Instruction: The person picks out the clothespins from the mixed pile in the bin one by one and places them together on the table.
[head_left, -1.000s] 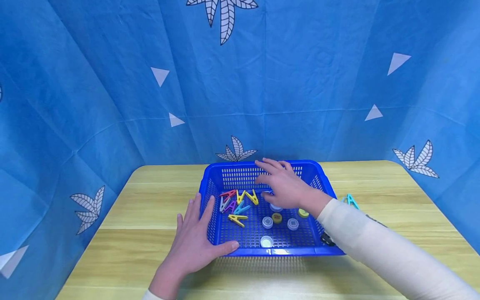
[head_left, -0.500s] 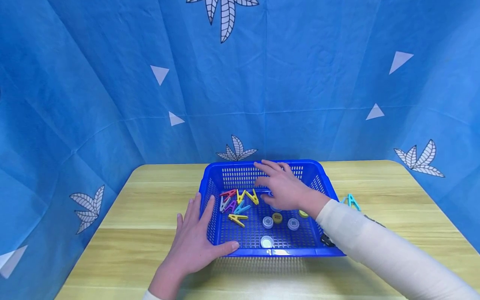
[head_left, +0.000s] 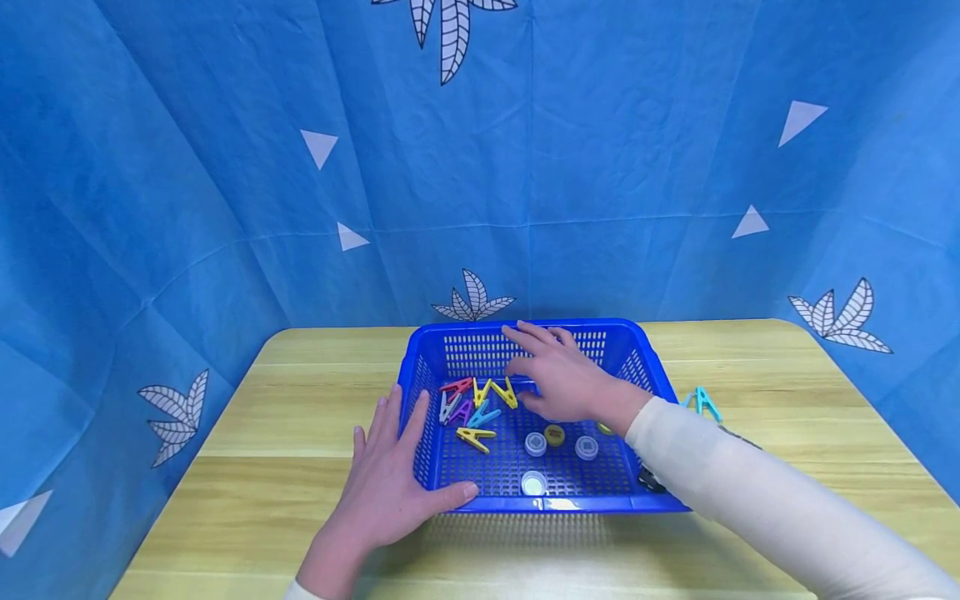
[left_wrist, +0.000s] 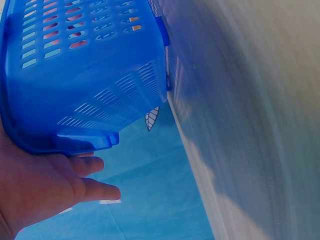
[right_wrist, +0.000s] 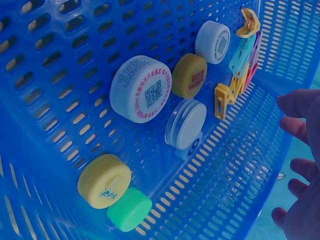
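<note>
In the head view a blue basket point(head_left: 585, 503) holds several clothespins at its left, among them a yellow clothespin point(head_left: 476, 440), and several bottle caps, such as a white cap point(head_left: 587, 448). The left hand point(head_left: 393, 483) rests on the basket's left and front rim, fingers spread. Over the back middle of the basket hovers the right hand point(head_left: 558, 375), its fingers loosely bent with nothing seen in them. The right wrist view shows a yellow cap point(right_wrist: 104, 181) touching a green cap point(right_wrist: 129, 209), and the right hand point(right_wrist: 305, 165) apart from them.
Right of the basket a turquoise clothespin point(head_left: 703, 403) lies on the wooden table point(head_left: 247, 467). A black object point(head_left: 649, 480), partly behind the right sleeve, shows at the basket's right front corner. A blue patterned cloth point(head_left: 600, 150) hangs behind and at both sides.
The right hand has shifted slightly left and toward the front over the basket. The left hand stays in place, and the clothespins and caps have not moved.
</note>
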